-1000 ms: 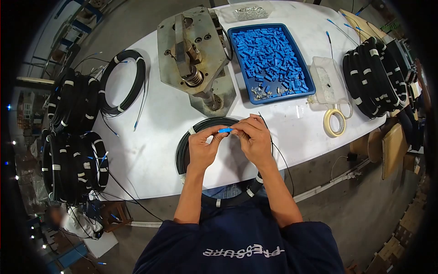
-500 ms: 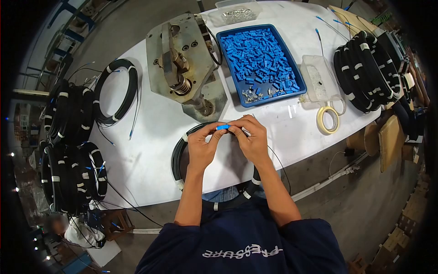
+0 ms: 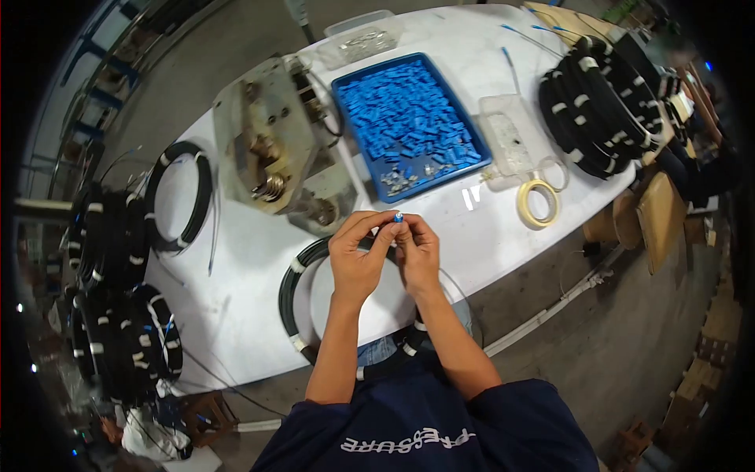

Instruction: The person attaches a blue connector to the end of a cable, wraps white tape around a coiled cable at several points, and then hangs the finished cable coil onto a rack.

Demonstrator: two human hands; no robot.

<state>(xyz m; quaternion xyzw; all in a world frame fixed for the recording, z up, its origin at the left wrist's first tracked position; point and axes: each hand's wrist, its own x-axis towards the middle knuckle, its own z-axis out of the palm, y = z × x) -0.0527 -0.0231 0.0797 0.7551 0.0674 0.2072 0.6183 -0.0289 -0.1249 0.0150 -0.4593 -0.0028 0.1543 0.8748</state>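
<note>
Between the fingertips of both my hands is a small blue connector (image 3: 399, 217), its pale end facing up. My left hand (image 3: 357, 259) pinches it from the left with thumb and fingers. From the other side, my right hand (image 3: 419, 256) closes on it too; its fingers partly cover the piece. Below my hands a coil of black cable (image 3: 289, 303) with white tape bands lies at the table's near edge, partly over my lap. Just beyond them sits a blue tray (image 3: 385, 191) heaped with blue connector housings (image 3: 409, 110) and several small pale parts.
A metal press (image 3: 267, 149) stands left of the tray. To the right are a clear plastic box (image 3: 507, 145), a tape roll (image 3: 538, 204) and stacked cable coils (image 3: 602, 106). More black coils (image 3: 179, 197) line the left side. Another person's arm (image 3: 702, 102) shows far right.
The blue connector has turned from lying sideways to end-up between my fingers, and my hands have come closer together. The whole view has shifted and tilted.
</note>
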